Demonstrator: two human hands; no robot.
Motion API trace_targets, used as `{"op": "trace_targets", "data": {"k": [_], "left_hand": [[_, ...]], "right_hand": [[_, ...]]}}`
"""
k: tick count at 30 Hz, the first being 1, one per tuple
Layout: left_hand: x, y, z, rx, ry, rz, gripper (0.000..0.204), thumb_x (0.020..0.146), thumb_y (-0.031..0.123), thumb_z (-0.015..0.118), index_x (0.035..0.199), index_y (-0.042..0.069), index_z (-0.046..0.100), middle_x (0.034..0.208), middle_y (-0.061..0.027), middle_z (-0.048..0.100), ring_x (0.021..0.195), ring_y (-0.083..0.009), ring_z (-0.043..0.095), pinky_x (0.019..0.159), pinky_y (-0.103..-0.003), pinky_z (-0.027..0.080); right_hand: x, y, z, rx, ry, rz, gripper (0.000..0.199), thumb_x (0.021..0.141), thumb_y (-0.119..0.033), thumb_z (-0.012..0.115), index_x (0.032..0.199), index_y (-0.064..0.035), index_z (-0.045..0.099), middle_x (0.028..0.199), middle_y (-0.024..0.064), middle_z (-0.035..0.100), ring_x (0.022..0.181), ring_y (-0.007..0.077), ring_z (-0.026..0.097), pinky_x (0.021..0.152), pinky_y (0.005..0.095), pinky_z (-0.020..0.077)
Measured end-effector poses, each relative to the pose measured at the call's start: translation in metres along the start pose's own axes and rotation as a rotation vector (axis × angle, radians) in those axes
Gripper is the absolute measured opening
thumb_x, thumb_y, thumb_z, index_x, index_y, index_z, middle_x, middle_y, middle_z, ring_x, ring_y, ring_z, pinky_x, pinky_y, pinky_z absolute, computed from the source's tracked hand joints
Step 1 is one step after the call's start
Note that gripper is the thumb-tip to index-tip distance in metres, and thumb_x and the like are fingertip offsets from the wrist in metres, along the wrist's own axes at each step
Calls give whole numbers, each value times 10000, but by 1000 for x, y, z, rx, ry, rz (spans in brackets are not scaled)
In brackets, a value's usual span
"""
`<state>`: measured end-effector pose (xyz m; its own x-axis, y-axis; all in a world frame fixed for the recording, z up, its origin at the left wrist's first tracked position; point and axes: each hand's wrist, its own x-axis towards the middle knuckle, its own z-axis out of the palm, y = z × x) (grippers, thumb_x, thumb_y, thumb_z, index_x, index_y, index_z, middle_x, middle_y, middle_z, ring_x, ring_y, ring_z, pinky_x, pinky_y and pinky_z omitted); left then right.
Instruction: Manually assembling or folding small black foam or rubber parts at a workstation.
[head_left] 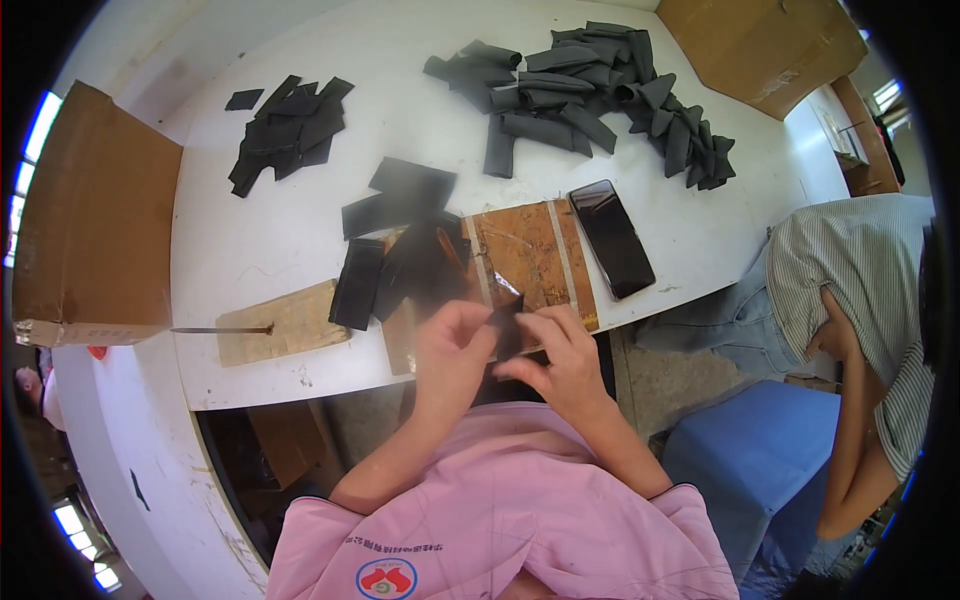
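Close to my body, just over the table's front edge, a small black piece of sheet material (pixel 508 330) is between my two hands. My left hand (pixel 452 345) pinches it from the left. From the right, the fingers and thumb of my right hand (pixel 562 362) close on it. Beneath and beyond them lies a worn brown board (pixel 525 250) with pale strips across it. Flat black pieces (pixel 412 265) overlap its left side, and a thin brown stick-like thing (pixel 450 250) shows among them. The hands partly hide the piece, so its exact shape is unclear.
Rolled black pieces (pixel 570 95) are heaped at the far side, flat black ones (pixel 290 130) at far left. A phone (pixel 612 240) lies right of the board. A spike sticks out of a wood block (pixel 285 325). Cardboard boxes (pixel 100 210) flank the table; a person (pixel 850 300) is at right.
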<state>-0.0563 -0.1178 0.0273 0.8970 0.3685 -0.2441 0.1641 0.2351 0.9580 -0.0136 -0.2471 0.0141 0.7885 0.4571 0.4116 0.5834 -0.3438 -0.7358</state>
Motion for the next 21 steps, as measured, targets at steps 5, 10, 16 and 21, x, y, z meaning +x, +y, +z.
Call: {"op": "trace_targets", "data": {"k": [5, 10, 16, 21], "left_hand": [[-8, -3, 1, 101, -33, 78, 56, 787, 12, 577, 841, 2, 565, 657, 9, 548, 540, -16, 462, 478, -145, 375], [-11, -17, 0, 403, 71, 268, 97, 739, 31, 595, 826, -4, 568, 707, -19, 583, 598, -73, 540, 540, -239, 440], [4, -13, -6, -116, 128, -93, 190, 695, -101, 556, 834, 20, 511, 677, -12, 543, 432, -16, 411, 347, -164, 288], [3, -4, -21, -488, -124, -249, 219, 673, -109, 554, 843, 22, 504, 723, -7, 511, 426, -14, 380, 359, -156, 272]], "right_hand": [[-3, -7, -2, 313, -41, 231, 249, 695, -127, 671, 877, 7, 567, 771, 112, 522, 715, 250, 542, 551, 301, 444], [0, -9, 10, 96, 28, 107, 209, 690, -79, 653, 860, 9, 568, 752, 109, 530, 662, 238, 548, 535, 293, 445], [1, 5, 28, -118, 154, 23, 107, 658, 6, 608, 758, 23, 572, 689, 108, 525, 586, 198, 535, 528, 283, 438], [-2, 13, 23, 828, -101, 608, 92, 710, -25, 617, 775, 16, 567, 631, 1, 478, 583, 88, 476, 527, 211, 377]]}}
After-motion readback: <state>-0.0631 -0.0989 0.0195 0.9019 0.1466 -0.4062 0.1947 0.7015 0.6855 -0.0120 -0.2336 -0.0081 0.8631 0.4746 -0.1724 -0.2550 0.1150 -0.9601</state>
